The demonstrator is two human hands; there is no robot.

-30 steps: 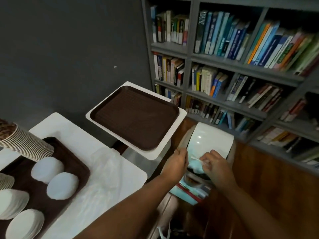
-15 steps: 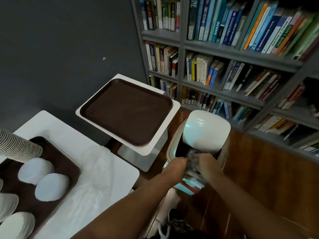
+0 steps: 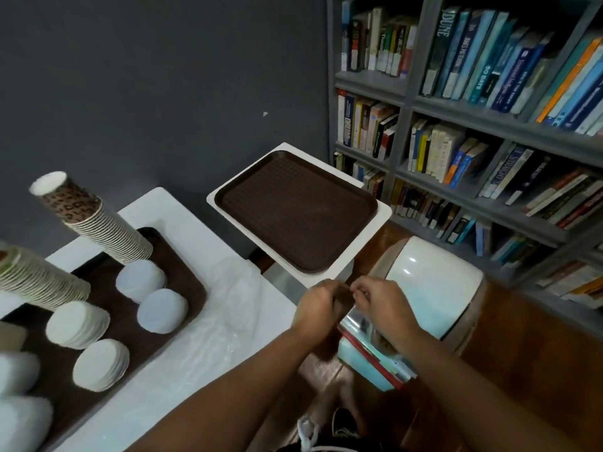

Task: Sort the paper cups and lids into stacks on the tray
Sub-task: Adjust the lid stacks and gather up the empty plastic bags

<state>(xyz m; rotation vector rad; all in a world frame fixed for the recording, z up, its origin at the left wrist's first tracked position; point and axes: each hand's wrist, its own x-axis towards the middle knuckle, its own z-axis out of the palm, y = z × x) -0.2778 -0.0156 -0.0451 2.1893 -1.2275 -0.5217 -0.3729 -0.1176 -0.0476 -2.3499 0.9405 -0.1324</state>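
Two hands meet in mid-air over the white swing-lid bin (image 3: 430, 288): the left hand (image 3: 318, 306) is curled into a loose fist, the right hand (image 3: 380, 305) has its fingertips pinched together just beside it. Whether anything sits between those fingers, I cannot tell; the spot is too small and blurred.

Over on the left, the white tabletop (image 3: 163, 207) carries the dark brown plastic tray (image 3: 182, 288), and it is crowded. A tall leaning stack of brown-patterned paper cups (image 3: 94, 223) rises from its far corner, and a second cup stack with a greenish top (image 3: 36, 282) leans in from the left edge. Round white lids sit in low piles across the tray: two bluish-white piles (image 3: 153, 295) toward the far right side, two cream piles (image 3: 91, 340) nearer the middle, more at the near-left edge. Crumpled clear plastic wrap (image 3: 228, 308) lies on the tabletop beside the tray.

A second brown tray (image 3: 297, 207) rests on a raised white stand (image 3: 381, 212), well apart from the hands. A grey bookshelf full of books (image 3: 473, 125) fills the right.
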